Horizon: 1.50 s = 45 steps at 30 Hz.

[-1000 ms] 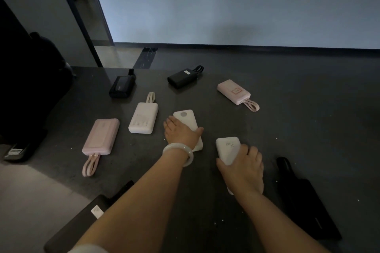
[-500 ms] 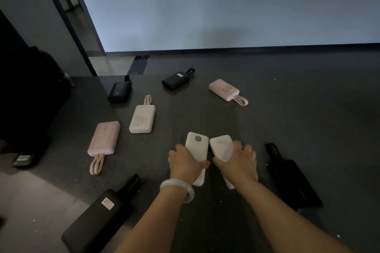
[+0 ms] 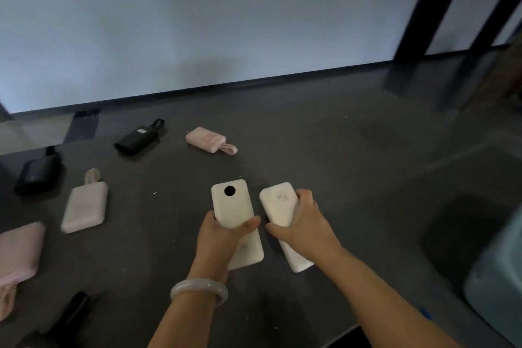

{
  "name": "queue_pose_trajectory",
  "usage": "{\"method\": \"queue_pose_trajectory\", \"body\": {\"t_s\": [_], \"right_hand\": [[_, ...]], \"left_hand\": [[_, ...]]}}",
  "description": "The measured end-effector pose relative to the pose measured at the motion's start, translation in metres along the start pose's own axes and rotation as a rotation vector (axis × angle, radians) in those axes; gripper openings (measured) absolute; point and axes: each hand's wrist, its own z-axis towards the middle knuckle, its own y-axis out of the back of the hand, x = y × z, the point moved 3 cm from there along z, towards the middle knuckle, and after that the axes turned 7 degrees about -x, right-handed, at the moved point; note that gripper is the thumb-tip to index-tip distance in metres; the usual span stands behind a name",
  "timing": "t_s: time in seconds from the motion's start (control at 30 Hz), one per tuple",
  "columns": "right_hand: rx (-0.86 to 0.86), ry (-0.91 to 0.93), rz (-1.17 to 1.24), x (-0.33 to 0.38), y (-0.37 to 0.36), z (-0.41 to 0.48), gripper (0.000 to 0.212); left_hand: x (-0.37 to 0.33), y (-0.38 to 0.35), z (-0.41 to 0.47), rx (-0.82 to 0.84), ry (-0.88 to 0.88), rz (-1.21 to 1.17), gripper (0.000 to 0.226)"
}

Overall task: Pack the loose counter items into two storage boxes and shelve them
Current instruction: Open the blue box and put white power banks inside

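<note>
White and smooth, two power banks are near the middle of the dark grey counter (image 3: 353, 178), one in each hand. My view shows the left hand (image 3: 223, 237) clamped round the left power bank (image 3: 230, 206), with the thumb on one side and the fingers on the other. This bank has round corners and a black round dot near its far end. The right hand (image 3: 306, 227) grips the right power bank (image 3: 278, 207) the same way. This bank has small grey writing near its far end. The two banks are just beside each other with a thin dark gap between them. I cannot tell if they rest on the counter or are lifted a little. The hands hide the middle of each bank. A pale bracelet (image 3: 199, 291) sits on the left wrist.

More power banks lie on the counter, well apart from the hands. Far off are a black one (image 3: 138, 138) and a pink one with a loop cord (image 3: 206, 138). To the left are another black one (image 3: 38, 172), a cream one (image 3: 84, 206) and a blurry pink one at the edge (image 3: 17, 251). A long black thing (image 3: 67, 316) lies near the bottom left. At the right edge I see part of a light blue-green box (image 3: 497, 285) beside a dark hollow (image 3: 457, 234).
</note>
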Motion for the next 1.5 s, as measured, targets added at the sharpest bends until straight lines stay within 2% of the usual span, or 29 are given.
{"method": "queue_pose_trajectory", "body": {"t_s": [0.17,0.3,0.4,0.5,0.67,0.9,1.07,1.17,1.3,1.5], "right_hand": [[-0.125,-0.067,-0.073,-0.039,0.089,-0.004,0.077],[-0.203,-0.149,-0.033,-0.085,0.165,-0.018,0.074],[-0.286,-0.212,-0.009,-0.129,0.226,-0.032,0.070],[-0.353,-0.261,-0.034,-0.178,0.285,-0.046,0.076],[-0.307,-0.315,-0.065,-0.252,0.344,-0.067,0.080],[-0.039,-0.341,-0.192,-0.320,0.338,-0.071,0.090],[0.104,-0.312,-0.210,-0.329,0.316,-0.059,0.079],[0.177,-0.331,-0.228,-0.338,0.308,-0.056,0.078],[0.270,-0.364,-0.253,-0.351,0.300,-0.056,0.079],[0.375,-0.405,-0.203,-0.359,0.284,-0.052,0.087]], "left_hand": [[-0.027,-0.081,-0.051,0.224,-0.066,0.005,0.051],[-0.038,-0.148,-0.102,0.396,-0.077,0.019,0.030],[-0.039,-0.197,-0.140,0.497,-0.030,0.018,0.029],[-0.035,-0.245,-0.171,0.571,0.013,0.040,0.030],[-0.023,-0.309,-0.200,0.624,0.030,0.047,0.038],[-0.020,-0.363,-0.215,0.623,-0.034,0.061,0.045],[-0.023,-0.371,-0.201,0.624,-0.106,0.099,0.046],[-0.023,-0.374,-0.193,0.681,-0.059,0.074,0.044],[-0.019,-0.380,-0.188,0.741,0.045,0.029,0.029],[-0.013,-0.389,-0.180,0.781,0.068,0.049,0.029]]}}
